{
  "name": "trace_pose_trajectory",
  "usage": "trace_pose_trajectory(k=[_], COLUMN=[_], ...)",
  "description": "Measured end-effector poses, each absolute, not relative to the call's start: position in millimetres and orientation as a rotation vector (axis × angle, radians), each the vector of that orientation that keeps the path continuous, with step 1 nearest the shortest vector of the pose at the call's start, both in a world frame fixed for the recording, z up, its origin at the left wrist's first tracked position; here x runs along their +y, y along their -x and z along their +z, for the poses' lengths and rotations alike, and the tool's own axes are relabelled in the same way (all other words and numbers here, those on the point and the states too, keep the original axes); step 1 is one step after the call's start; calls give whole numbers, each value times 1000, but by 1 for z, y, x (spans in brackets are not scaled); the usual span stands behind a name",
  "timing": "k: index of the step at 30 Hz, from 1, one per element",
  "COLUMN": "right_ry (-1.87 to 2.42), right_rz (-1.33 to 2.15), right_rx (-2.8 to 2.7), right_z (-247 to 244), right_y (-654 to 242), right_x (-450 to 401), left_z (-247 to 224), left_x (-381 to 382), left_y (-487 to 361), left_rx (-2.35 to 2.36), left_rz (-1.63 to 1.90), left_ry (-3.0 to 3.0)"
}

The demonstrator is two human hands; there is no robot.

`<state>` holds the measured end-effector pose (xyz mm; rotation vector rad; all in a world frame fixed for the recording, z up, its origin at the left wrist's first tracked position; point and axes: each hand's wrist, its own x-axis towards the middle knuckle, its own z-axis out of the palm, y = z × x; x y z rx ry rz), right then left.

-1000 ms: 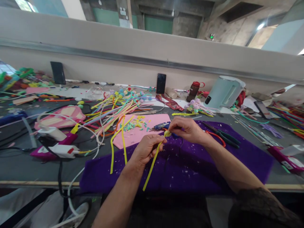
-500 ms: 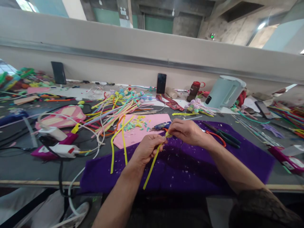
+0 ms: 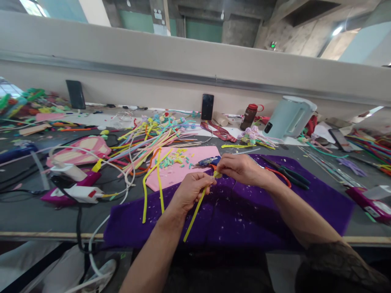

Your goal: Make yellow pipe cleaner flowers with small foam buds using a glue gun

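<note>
Holds yellow strip (image 3: 194,215) near its upper end with left hand (image 3: 194,189) and right hand (image 3: 241,169), above purple cloth (image 3: 244,224). Has dark-handled pliers (image 3: 295,178) at right, pink sheet (image 3: 159,179) beyond left hand.

Can't read any text, brand or number. Can see a lit green sign (image 3: 273,45) up against concrete, too small to make out. Same for white notices (image 3: 158,15) on the pillar (image 3: 161,29). Can spot pale print (image 3: 243,119) on the dark bottle (image 3: 249,118), blurred, and illegible marks on the right magenta power strip's white label (image 3: 371,212).
</note>
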<state>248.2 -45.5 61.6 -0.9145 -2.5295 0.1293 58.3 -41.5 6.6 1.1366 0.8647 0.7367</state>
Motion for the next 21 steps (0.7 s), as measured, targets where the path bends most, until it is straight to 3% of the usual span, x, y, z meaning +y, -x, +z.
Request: trace_pose_trajectory(k=[21], right_ry=[897], right_rz=[242], right_rx=[-2307], right_z=[62], right_y=[-253], right_x=[-43], left_z=[6], left_x=[-40], left_y=[-56], left_rx=[783], left_rz=[778], left_ry=[-1023])
